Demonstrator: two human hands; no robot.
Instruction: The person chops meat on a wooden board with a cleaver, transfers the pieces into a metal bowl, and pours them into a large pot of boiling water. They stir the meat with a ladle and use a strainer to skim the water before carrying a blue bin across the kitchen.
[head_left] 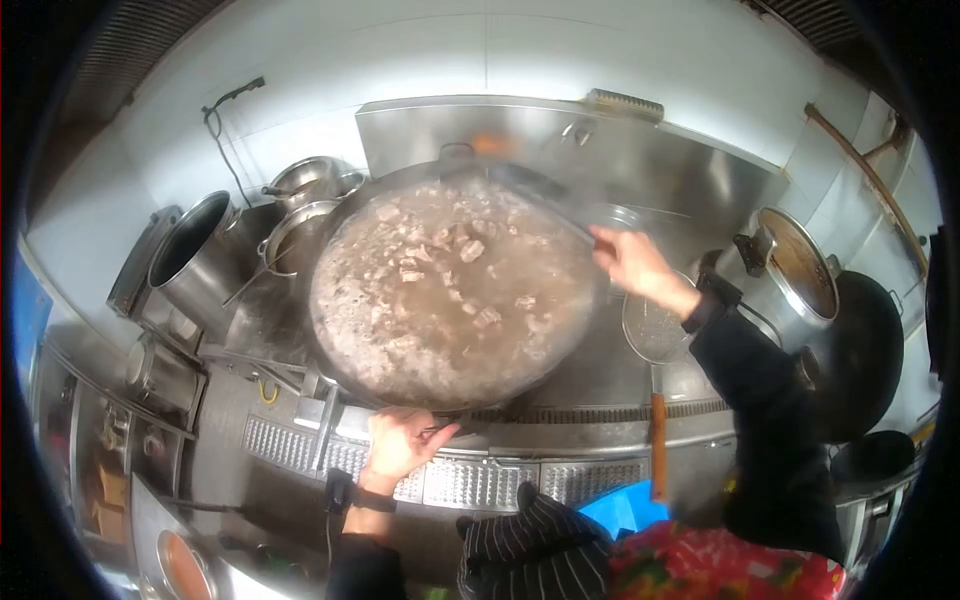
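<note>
A very large wok (332,357) stands on the steel range, full of cloudy, foamy liquid with chunks of meat (470,250) floating in it. My left hand (400,440) is closed at the wok's near rim, its thumb pointing right. My right hand (640,265) grips the end of a long-handled utensil (572,222) at the wok's right side. Steam blurs that utensil, and I cannot make out its head. Below my right forearm lies a round mesh strainer (655,325) with a wooden handle (658,440).
On the left stand a tall steel pot (190,255) and smaller pots (298,240). At right are a lidded steel pot (800,265) and a dark wok (868,355). A perforated steel grate (480,485) runs along the front; a steel splashback (680,165) rises behind.
</note>
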